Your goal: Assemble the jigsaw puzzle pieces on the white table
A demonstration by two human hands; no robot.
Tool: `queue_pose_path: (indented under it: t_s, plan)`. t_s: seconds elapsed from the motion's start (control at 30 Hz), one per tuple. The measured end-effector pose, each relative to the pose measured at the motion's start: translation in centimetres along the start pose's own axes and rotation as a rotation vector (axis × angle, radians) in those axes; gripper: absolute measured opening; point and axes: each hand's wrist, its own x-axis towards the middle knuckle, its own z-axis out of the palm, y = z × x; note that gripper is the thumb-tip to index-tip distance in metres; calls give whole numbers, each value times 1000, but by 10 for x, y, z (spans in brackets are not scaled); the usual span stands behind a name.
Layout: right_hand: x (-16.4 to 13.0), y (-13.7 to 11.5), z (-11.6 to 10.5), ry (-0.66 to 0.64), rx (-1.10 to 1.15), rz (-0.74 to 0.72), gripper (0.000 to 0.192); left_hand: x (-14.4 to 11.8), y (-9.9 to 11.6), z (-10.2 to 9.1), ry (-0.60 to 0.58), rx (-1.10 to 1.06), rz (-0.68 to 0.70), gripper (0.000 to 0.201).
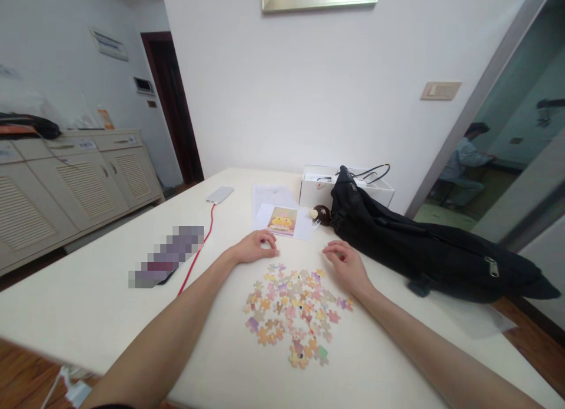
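Note:
Loose jigsaw puzzle pieces (293, 309) in pink, orange, yellow, purple and grey lie spread in a flat heap on the white table (229, 368). My left hand (255, 246) rests at the heap's far left edge, fingers loosely curved, with a gap between thumb and forefinger and nothing seen in it. Across from it, my right hand (348, 266) lies beside the upper right pieces, its fingers bent and apart, holding nothing visible. Beyond the hands is a paper sheet with a printed picture (283, 220) of yellow figures.
A long black bag (410, 250) stretches along the right side, before a white box (315, 192) with cables. To the left are a blurred-out phone-like object (170, 259), a red cable (197, 256) and a pale power bank (220, 195). A person (465, 159) sits beyond the doorway.

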Motion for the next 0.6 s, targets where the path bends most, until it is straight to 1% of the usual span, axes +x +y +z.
queue_pose_path:
  t_s: [0.1, 0.17, 0.27, 0.33, 0.4, 0.53, 0.6]
  plan:
    - [1, 1, 0, -2, 1, -4, 17, 0, -1, -3, -19, 4, 11, 28]
    - [1, 2, 0, 2, 5, -3, 16, -1, -2, -6, -52, 27, 26, 31]
    - [1, 1, 0, -3, -4, 1, 17, -1, -4, -6, -85, 63, 33, 26]
    - [1, 1, 0, -10, -15, 2, 18, -1, -3, -4, -59, 62, 22, 23]
    - [1, 0, 0, -11, -14, 2, 18, -1, -2, -1, 1, 52, -9, 21]
    - [1, 0, -1, -20, -1, 14, 17, 1, -3, 6, 105, 71, -106, 30]
    - [0, 0, 0, -23, -3, 18, 18, 2, -5, 6, 123, 88, -132, 29]
